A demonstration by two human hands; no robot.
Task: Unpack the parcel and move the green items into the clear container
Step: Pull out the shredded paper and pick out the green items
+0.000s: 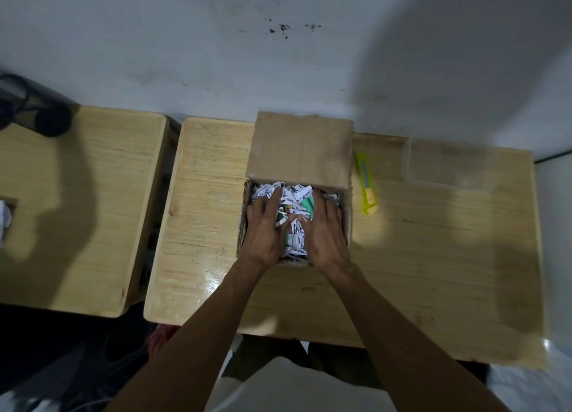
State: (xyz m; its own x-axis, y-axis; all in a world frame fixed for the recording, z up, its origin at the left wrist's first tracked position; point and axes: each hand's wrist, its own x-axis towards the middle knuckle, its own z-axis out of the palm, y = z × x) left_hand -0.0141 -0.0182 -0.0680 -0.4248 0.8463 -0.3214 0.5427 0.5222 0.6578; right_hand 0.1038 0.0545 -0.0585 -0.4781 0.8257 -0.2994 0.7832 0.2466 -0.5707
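Both hands are down in the open box (297, 176), its one raised flap standing at the far side. The left hand (263, 226) lies flat on the shredded paper (291, 195) with fingers straight and spread, and the right hand (328, 226) matches it on the other side; neither holds anything yet. Between them, a green item (308, 205) pokes out of the paper just off the right hand's fingertips, its long axis running roughly away from the person. So the right hand is nearer, and a short reach inward should meet it. A darker green piece (286, 240) shows lower down in the gap, near the left hand's thumb; what it is cannot be told. That makes two green glimpses, with more perhaps buried. One clear container (448, 164) waits empty, well off to the right on the bench (433, 241), and one yellow cutter (366, 187) lies between it and the box.
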